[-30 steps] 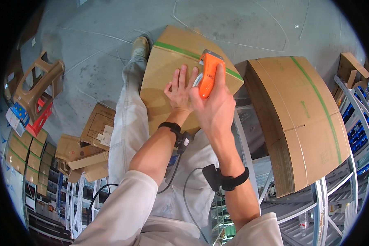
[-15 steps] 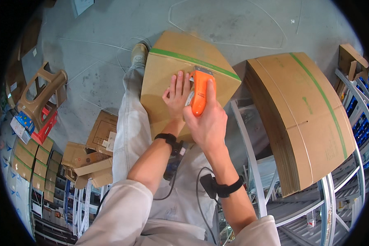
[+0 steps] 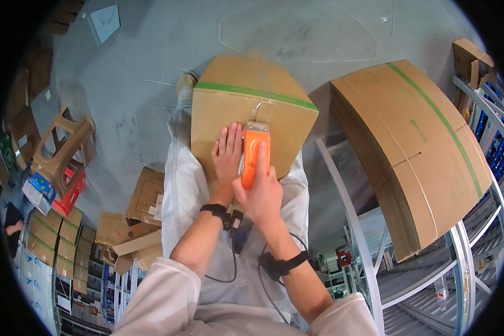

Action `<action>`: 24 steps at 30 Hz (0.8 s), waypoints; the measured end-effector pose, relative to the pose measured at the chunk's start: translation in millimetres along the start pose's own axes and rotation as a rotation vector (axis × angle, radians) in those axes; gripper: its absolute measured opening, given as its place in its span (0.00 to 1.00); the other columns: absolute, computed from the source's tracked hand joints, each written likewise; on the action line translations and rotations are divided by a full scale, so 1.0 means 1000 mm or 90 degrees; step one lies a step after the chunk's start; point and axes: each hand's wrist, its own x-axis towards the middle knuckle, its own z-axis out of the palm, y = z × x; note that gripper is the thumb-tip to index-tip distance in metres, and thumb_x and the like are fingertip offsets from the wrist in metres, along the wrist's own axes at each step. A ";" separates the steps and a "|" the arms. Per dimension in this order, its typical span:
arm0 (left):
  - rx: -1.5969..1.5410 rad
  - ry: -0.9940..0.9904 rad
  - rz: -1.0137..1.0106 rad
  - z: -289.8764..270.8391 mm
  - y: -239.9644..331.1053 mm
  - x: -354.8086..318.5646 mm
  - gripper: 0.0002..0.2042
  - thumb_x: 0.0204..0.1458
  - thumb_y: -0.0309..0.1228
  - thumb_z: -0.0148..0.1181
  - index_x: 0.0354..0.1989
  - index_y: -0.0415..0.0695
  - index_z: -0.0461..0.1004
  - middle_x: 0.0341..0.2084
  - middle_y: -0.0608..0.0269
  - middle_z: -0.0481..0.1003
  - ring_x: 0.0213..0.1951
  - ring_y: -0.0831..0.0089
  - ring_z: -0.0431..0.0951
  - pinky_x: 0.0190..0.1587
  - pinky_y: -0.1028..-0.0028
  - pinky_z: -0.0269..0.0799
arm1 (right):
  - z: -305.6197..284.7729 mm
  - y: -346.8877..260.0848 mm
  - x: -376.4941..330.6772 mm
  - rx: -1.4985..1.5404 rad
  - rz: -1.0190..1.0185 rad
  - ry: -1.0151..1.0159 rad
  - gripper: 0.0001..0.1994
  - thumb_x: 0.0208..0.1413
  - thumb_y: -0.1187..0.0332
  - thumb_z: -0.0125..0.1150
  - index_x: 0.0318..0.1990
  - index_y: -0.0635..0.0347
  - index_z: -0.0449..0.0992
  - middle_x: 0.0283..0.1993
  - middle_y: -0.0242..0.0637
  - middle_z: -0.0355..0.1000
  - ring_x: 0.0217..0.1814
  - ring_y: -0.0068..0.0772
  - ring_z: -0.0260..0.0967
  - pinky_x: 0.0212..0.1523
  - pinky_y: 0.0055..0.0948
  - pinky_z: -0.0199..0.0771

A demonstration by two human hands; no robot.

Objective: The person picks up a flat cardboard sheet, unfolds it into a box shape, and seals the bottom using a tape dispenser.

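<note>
Ok, far L: brown stool (image 3: 64, 147) w/ a red plastic item (image 3: 73, 193) just beside it, then torn cardboard boxes (image 3: 134, 235) near the person's L leg (image 3: 178, 185). Next, L hand (image 3: 227, 159): flat on the near face of the carton (image 3: 288, 126), fingers straight & nearly together, not gripping anything. Carton is upright-ish btwn the legs, green stripe (image 3: 224, 88) along its upper edge.

Big change in the last sec: orange tape dispenser (image 3: 256, 159) has come down from that stripe toward the person, now mid-face, right by the L fingers. Shiny clear strip (image 3: 259, 106) shows above its metal head; can't tell thru the glare if it's stuck flat. Prob means taping is past the edge & onto this face.

R hand (image 3: 261, 196) is wrapped round the dispenser's lower end, index finger straight along its back. Far R: stack of flat cartons (image 3: 417, 148) on a metal frame (image 3: 353, 224), apart from the hands.
</note>
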 end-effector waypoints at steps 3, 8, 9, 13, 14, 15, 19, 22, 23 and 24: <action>-0.101 -0.049 0.006 -0.041 -0.007 -0.011 0.35 0.58 0.31 0.54 0.76 0.50 0.54 0.75 0.67 0.55 0.74 0.68 0.56 0.69 0.64 0.55 | 0.000 0.003 0.004 0.008 0.011 0.000 0.50 0.48 0.60 0.67 0.77 0.61 0.48 0.41 0.57 0.73 0.37 0.60 0.76 0.37 0.49 0.78; -0.351 0.076 -0.035 -0.092 -0.033 0.061 0.25 0.58 0.30 0.59 0.66 0.46 0.69 0.66 0.55 0.67 0.67 0.53 0.65 0.66 0.56 0.61 | 0.015 0.013 0.007 0.009 -0.023 0.054 0.50 0.48 0.58 0.68 0.78 0.54 0.46 0.37 0.53 0.69 0.31 0.58 0.74 0.32 0.49 0.78; -0.315 0.084 0.034 -0.108 -0.021 0.091 0.23 0.59 0.34 0.60 0.64 0.47 0.71 0.63 0.55 0.70 0.66 0.53 0.66 0.65 0.57 0.62 | 0.017 0.017 0.002 0.002 -0.004 0.059 0.50 0.48 0.59 0.68 0.78 0.52 0.47 0.37 0.52 0.68 0.31 0.57 0.73 0.32 0.49 0.77; -0.140 0.047 0.316 -0.090 -0.027 0.176 0.23 0.59 0.48 0.60 0.58 0.50 0.77 0.54 0.57 0.77 0.61 0.55 0.72 0.63 0.57 0.66 | 0.027 0.020 0.012 -0.014 -0.029 0.072 0.51 0.46 0.60 0.70 0.78 0.47 0.48 0.36 0.49 0.67 0.31 0.56 0.72 0.32 0.48 0.77; -0.147 0.047 0.314 -0.092 -0.027 0.180 0.23 0.59 0.48 0.60 0.58 0.50 0.77 0.54 0.57 0.77 0.61 0.55 0.72 0.63 0.57 0.66 | 0.022 0.023 0.013 -0.036 -0.047 0.094 0.51 0.44 0.60 0.71 0.78 0.45 0.49 0.36 0.48 0.67 0.30 0.55 0.72 0.31 0.48 0.77; -0.179 -0.045 0.319 -0.093 -0.029 0.184 0.24 0.59 0.52 0.59 0.56 0.49 0.78 0.52 0.59 0.78 0.58 0.56 0.74 0.63 0.55 0.66 | 0.016 0.025 0.015 -0.059 -0.067 0.115 0.52 0.43 0.61 0.72 0.78 0.44 0.50 0.35 0.46 0.67 0.30 0.54 0.72 0.31 0.48 0.77; -0.176 -0.095 0.335 -0.094 -0.026 0.201 0.26 0.57 0.59 0.58 0.47 0.47 0.81 0.46 0.61 0.81 0.51 0.58 0.79 0.63 0.53 0.67 | 0.003 0.017 0.037 -0.091 -0.068 0.149 0.50 0.42 0.62 0.71 0.77 0.45 0.54 0.33 0.45 0.68 0.28 0.54 0.72 0.30 0.48 0.75; -0.128 -0.001 0.377 -0.102 -0.029 0.227 0.26 0.58 0.58 0.58 0.44 0.46 0.82 0.42 0.61 0.82 0.49 0.59 0.79 0.60 0.57 0.70 | -0.011 0.001 0.056 -0.064 -0.073 0.171 0.48 0.44 0.61 0.69 0.77 0.46 0.54 0.33 0.47 0.69 0.29 0.55 0.73 0.31 0.49 0.75; -0.127 0.008 0.369 -0.101 -0.027 0.229 0.26 0.58 0.58 0.58 0.44 0.46 0.82 0.42 0.61 0.82 0.49 0.59 0.79 0.60 0.57 0.70 | -0.015 -0.001 0.057 -0.068 -0.084 0.171 0.48 0.44 0.61 0.69 0.77 0.46 0.54 0.33 0.47 0.69 0.29 0.55 0.73 0.31 0.49 0.75; -0.111 0.008 0.378 -0.101 -0.027 0.233 0.25 0.58 0.58 0.58 0.42 0.46 0.82 0.41 0.61 0.82 0.48 0.59 0.79 0.58 0.58 0.72 | -0.016 -0.005 0.057 -0.037 -0.076 0.164 0.48 0.45 0.60 0.68 0.77 0.47 0.54 0.33 0.48 0.69 0.29 0.56 0.73 0.31 0.50 0.75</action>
